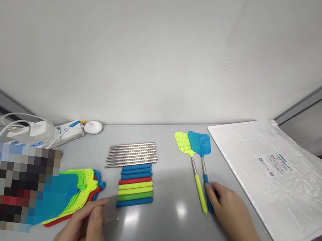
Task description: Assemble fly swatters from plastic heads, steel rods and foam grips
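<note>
Touches, with the thumb and curled fingers of the right hand (226, 202), the handle of the blue fly swatter (200, 144), near four o'clock from mid-view. Cannot tell whether a firm pinch closes there, with part of the handle hidden. Lies flat on the grey table (165, 230), just beside the yellow fly swatter (183, 143) and partly overlapping at the heads, probably for a compact side-by-side pair.

Shows the left hand (83, 224) near seven o'clock, palm partly curled, index finger reaching out and thumb apart from the tip, without anything visible between.

Has metal rods (133, 154) and coloured grips (135, 191) in neighbouring rows, with loose swatter heads (83, 181) stacked towards eight o'clock; likely grouped by kind for easy sorting and reach. Has the white package (250, 155) between three and four o'clock, apart from both swatters.

Points head-first, in the blue swatter's case, between eleven and twelve o'clock, towards the wall (162, 58); runs long axis back to between five and six, handle end nearest the body.
</note>
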A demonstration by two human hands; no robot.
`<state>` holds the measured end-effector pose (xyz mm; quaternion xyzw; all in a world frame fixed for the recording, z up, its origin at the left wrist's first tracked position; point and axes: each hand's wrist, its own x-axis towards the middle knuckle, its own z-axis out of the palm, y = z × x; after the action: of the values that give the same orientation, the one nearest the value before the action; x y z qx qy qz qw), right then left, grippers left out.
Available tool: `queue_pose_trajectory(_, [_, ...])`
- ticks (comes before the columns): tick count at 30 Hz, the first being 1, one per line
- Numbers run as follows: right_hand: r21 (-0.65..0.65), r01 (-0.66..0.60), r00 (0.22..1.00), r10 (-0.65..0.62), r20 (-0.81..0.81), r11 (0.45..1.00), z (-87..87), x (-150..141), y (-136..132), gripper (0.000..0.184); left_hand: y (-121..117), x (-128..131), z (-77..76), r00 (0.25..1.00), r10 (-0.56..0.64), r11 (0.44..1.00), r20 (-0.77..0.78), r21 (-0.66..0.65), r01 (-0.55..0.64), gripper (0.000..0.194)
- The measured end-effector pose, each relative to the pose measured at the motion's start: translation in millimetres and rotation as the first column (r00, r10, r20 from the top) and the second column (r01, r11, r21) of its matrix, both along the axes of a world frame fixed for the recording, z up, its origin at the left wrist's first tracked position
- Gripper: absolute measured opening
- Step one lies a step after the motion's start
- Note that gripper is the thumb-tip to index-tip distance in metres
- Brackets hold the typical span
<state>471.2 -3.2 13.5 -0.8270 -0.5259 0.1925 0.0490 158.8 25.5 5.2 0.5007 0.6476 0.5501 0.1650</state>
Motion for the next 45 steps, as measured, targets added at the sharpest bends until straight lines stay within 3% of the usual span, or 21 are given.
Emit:
queue_pose_trajectory(3, [0.002,0.026,1.0,-0.026,0.013,1.0,0.9,-5,-3,0.043,-1,-6,-3.8,0.998,-0.063,0.998,-0.022,0.011,0.063,0.018])
queue_pose_trajectory(6, [0.007,0.055,0.998,-0.055,0.032,0.998,2.7,-10,-7,0.044,-2,-10,-1.4,0.97,-0.222,0.975,-0.105,0.006,0.223,0.015])
queue_pose_trajectory(9, [0.05,0.11,0.988,-0.115,0.102,0.993,11.5,-16,-10,0.047,-1,-13,3.5,0.848,-0.481,0.87,-0.224,0.003,0.494,0.012])
queue_pose_trajectory(11, [0.116,0.128,0.976,-0.146,0.163,0.985,22.1,-26,-7,0.047,-2,-16,4.6,0.764,-0.572,0.802,-0.298,-0.006,0.598,0.016])
queue_pose_trajectory(14, [0.222,0.024,0.972,-0.074,0.221,0.975,40.2,-56,13,0.044,-6,-20,2.3,0.739,-0.548,0.804,-0.391,-0.003,0.594,0.02])
queue_pose_trajectory(18, [0.268,-0.343,0.925,0.273,0.266,0.9,53.7,-119,75,0.037,-14,-22,-2.9,0.712,-0.531,0.82,-0.459,-0.069,0.568,0.025])
queue_pose_trajectory(22, [0.221,-0.556,0.825,0.499,0.266,0.802,47.1,-174,151,0.027,-18,-20,-6.8,0.7,-0.54,0.832,-0.468,-0.168,0.529,0.031])
queue_pose_trajectory(27, [0.138,-0.693,0.718,0.662,0.216,0.707,33.5,-194,209,0.021,-20,-20,-11.1,0.698,-0.559,0.827,-0.448,-0.235,0.511,0.026])
queue_pose_trajectory(32, [0.104,-0.776,0.63,0.757,0.174,0.622,33.0,-188,221,0.024,-18,-16,-19.1,0.671,-0.572,0.817,-0.472,-0.25,0.52,0.011])
queue_pose_trajectory(36, [0.088,-0.815,0.579,0.798,0.169,0.572,34.5,-184,218,0.023,-17,-15,-22.6,0.657,-0.579,0.81,-0.482,-0.251,0.53,0.017])
queue_pose_trajectory(40, [0.057,-0.843,0.537,0.829,0.157,0.535,34.1,-178,218,0.022,-16,-17,-17.7,0.604,-0.618,0.773,-0.503,-0.249,0.584,0.02])
queue_pose_trajectory(45, [-0.01,-0.878,0.475,0.872,0.116,0.479,33.7,-167,230,0.03,-15,-14,-6.6,0.595,-0.637,0.758,-0.491,-0.254,0.601,0.013])
